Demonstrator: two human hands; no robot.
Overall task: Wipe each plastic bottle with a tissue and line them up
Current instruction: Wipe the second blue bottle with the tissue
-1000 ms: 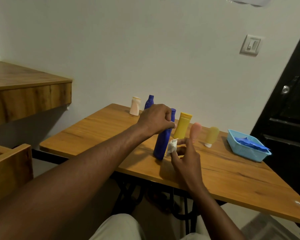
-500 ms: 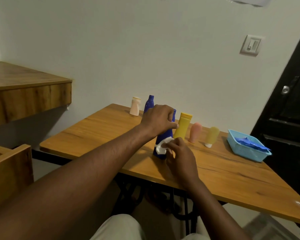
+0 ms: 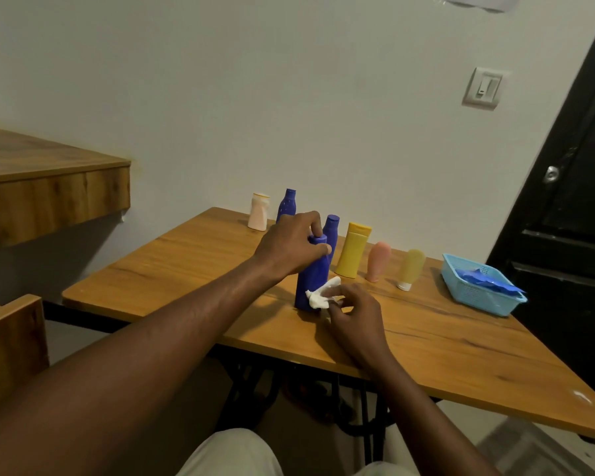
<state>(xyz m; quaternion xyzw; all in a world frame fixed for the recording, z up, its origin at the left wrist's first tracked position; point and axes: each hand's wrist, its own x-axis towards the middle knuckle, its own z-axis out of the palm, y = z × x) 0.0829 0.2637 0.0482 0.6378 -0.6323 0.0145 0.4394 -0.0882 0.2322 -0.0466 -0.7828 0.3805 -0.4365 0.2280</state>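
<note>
Held blue bottle (image 3: 310, 277): stood upright on the table (image 3: 443, 345); taken as the landmark for every place below.
Left hand (image 3: 291, 247): wrapped around the neck and shoulder of the held blue bottle, just under its cap.
Right hand (image 3: 356, 312): just right of the held blue bottle's base, fingers curled, a tissue (image 3: 320, 297) pinched in the fingertips.
Tissue: white, crumpled, laid against the lower right side of the held blue bottle.
In the way: the lower part of the far blue bottle (image 3: 287, 205) is covered by the left hand; the second blue bottle (image 3: 333, 229), just behind the held blue bottle, is partly hidden by it.
Cream bottle (image 3: 259, 211): behind and left of the held blue bottle, by the wall.
Yellow bottle (image 3: 352, 250): just right of the held blue bottle; then a pink bottle (image 3: 378, 261) and an olive tube (image 3: 411, 267) further right, the tube stood on its white cap.
Basket (image 3: 474, 300): light blue, well right of the held blue bottle; a blue packet (image 3: 488, 281) is seen inside.
Wall switch (image 3: 483, 87): high up, right of the held blue bottle; a dark door (image 3: 571, 207) further right.
Wooden shelf (image 3: 49, 187): well left of the held blue bottle.
Count: seven bottles (three blue, one cream, one yellow, one pink, one olive); one tissue; one basket.
</note>
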